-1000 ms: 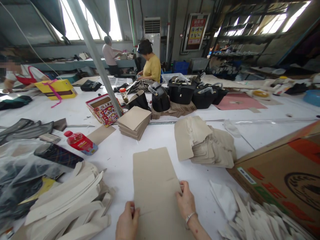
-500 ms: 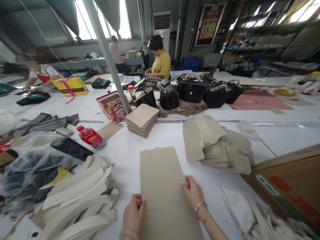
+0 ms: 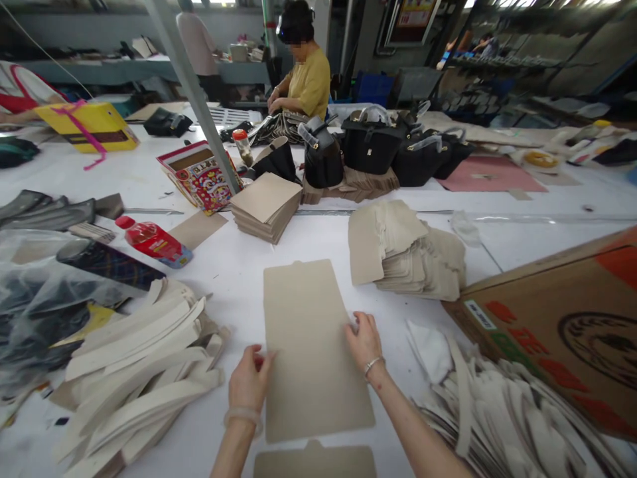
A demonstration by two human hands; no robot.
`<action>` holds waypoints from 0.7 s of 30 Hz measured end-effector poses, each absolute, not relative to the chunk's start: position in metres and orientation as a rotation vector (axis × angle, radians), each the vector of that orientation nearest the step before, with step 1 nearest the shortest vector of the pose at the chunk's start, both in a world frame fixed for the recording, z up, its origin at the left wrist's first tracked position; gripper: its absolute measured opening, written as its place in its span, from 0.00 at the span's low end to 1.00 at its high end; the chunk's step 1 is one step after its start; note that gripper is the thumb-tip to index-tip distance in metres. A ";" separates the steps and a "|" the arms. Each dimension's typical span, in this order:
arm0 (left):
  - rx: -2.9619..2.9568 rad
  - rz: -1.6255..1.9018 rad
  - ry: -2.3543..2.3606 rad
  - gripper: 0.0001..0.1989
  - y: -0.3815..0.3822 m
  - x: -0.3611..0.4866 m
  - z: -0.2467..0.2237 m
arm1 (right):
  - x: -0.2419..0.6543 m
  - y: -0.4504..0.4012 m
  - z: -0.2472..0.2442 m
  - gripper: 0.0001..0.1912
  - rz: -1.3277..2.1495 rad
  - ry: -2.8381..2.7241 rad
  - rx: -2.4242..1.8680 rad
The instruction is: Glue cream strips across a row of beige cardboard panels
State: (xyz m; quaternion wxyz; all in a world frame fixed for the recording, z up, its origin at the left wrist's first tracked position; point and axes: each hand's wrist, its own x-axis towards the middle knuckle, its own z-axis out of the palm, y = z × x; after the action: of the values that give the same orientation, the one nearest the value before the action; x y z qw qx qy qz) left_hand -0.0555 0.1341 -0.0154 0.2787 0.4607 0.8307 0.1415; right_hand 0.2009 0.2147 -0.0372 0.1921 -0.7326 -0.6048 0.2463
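Note:
A flat beige panel (image 3: 313,352) with a small tab on its far edge lies on the white table before me. My left hand (image 3: 249,378) is at its left edge, thumb and fingers closed in a pinch on that edge. At the right edge my right hand (image 3: 364,340) pinches the panel between thumb and curled fingers. A second beige panel (image 3: 316,463) shows partly at the bottom, just below the first one. Beyond the right hand is a loose pile of beige pieces (image 3: 408,252); a neat stack of panels (image 3: 267,206) stands farther back.
Pale strips (image 3: 144,372) lie at left, more strips (image 3: 517,411) at right beside a cardboard box (image 3: 562,318). A red bottle (image 3: 154,242) lies at left. Behind are a metal post (image 3: 199,99), black bags (image 3: 371,146) and a person in yellow (image 3: 303,76).
The view has tilted down and shifted slightly right. The held panel's near edge and the second panel below it now show. Both hands remain at the panel's sides.

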 end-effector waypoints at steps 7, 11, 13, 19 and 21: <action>1.503 0.155 2.101 0.19 0.098 -0.056 -0.017 | 0.227 0.145 -0.020 0.19 0.702 -1.923 -2.128; 1.565 0.012 2.088 0.15 0.101 -0.048 -0.014 | 0.221 0.136 -0.014 0.19 0.678 -2.062 -2.137; 1.603 -0.026 2.103 0.10 0.102 -0.044 -0.012 | 0.215 0.138 -0.014 0.16 0.683 -2.056 -2.119; 1.807 0.344 1.970 0.05 0.072 -0.044 -0.020 | 0.220 0.119 -0.022 0.13 1.174 -1.492 -1.949; 1.873 0.626 1.844 0.06 0.053 -0.043 -0.018 | 0.236 0.108 -0.016 0.08 1.448 -1.207 -1.762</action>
State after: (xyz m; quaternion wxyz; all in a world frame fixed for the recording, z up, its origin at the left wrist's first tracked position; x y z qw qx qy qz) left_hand -0.0434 0.0531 -0.0185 0.2181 0.6767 0.6659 0.2262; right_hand 0.2363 0.1082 -0.0163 0.2770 -0.6560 -0.4495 0.5393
